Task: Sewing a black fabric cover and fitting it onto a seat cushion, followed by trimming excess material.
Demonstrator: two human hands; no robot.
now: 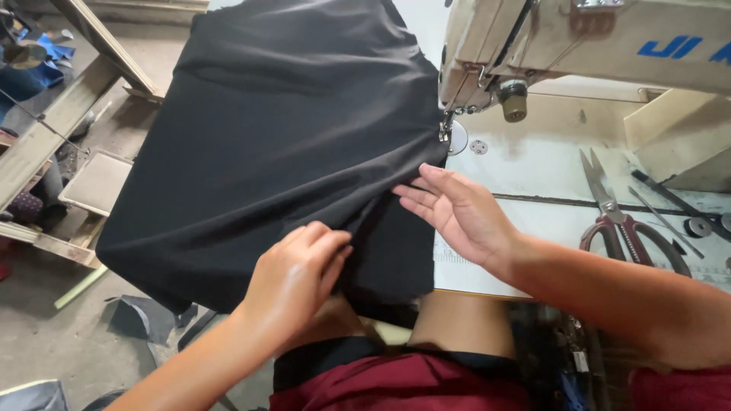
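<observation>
While the left hand [293, 278] pinches a fold of black fabric [282, 144] in closed fingers, the right hand [457, 209] lies flat, fingers spread, on its edge near the sewing machine [579, 46]. Cloth hides the needle; scissors [617, 221] lie right on the tabletop [533, 164].

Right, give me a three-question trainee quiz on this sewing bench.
1. True or false: the left hand pinches the black fabric.
2. What lies on the table right of the right hand? A) scissors B) iron C) tape reel
3. Fill in: the fabric's edge sits under the sewing machine's ____.

Key: 1 true. 2 A, the scissors. 3 needle, on the sewing machine.
</observation>
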